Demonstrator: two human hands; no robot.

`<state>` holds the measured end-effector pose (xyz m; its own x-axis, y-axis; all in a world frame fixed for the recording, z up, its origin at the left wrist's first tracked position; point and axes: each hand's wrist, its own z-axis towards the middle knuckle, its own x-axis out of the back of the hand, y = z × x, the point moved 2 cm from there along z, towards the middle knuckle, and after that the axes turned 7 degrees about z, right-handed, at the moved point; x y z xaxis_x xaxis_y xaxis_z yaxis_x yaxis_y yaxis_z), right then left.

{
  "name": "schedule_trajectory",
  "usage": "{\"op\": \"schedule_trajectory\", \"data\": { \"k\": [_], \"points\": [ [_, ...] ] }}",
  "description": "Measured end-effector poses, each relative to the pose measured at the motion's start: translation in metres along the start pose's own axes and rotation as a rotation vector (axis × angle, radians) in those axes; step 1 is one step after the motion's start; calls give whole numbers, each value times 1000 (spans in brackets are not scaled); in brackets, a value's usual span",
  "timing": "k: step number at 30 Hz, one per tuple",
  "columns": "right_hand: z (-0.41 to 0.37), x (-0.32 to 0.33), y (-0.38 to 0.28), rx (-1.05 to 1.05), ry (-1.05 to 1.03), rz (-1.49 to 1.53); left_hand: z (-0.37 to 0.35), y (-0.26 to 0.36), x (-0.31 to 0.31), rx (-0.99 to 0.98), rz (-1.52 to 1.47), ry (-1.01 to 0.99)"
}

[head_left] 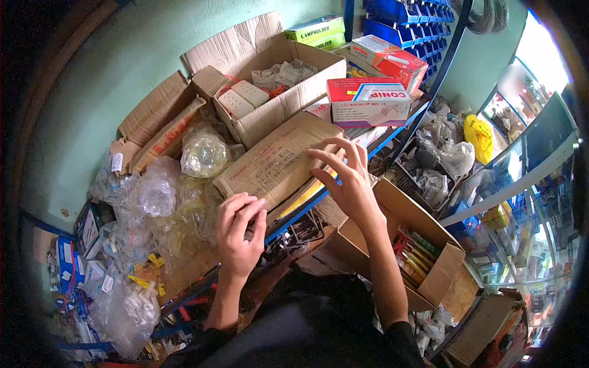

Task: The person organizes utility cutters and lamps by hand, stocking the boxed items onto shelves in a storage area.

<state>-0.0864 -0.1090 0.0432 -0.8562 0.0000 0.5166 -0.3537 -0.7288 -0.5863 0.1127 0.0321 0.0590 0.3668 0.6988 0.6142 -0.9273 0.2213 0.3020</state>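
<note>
A closed brown cardboard box [276,156] with printed lettering lies on the shelf in front of me. My left hand [241,230] is at its near left corner, fingers bent and apart, with the fingertips right at the edge. At the other end, my right hand [348,178] spreads its fingers over the box's right side, thumb lower than the rest. Neither hand is wrapped round anything. A strip of yellow [310,197] shows beneath the box, along the blue shelf edge.
Behind stands an open carton [270,119] holding white power strips. A red CONIP box [368,101] sits to the right. Clear plastic bags [156,196] pile up on the left. Below right is an open carton [423,245] of long packets, near a glass display case [521,208].
</note>
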Motion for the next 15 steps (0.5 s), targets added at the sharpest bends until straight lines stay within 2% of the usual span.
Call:
{"op": "schedule_trajectory", "data": {
  "k": [12,15],
  "points": [
    [0,0,-3,17,-4,-27,-1,7,-6,128,-16,73],
    [-2,2,-9,61,-49,-57,1,8,-1,143,-44,-10]
  ]
}}
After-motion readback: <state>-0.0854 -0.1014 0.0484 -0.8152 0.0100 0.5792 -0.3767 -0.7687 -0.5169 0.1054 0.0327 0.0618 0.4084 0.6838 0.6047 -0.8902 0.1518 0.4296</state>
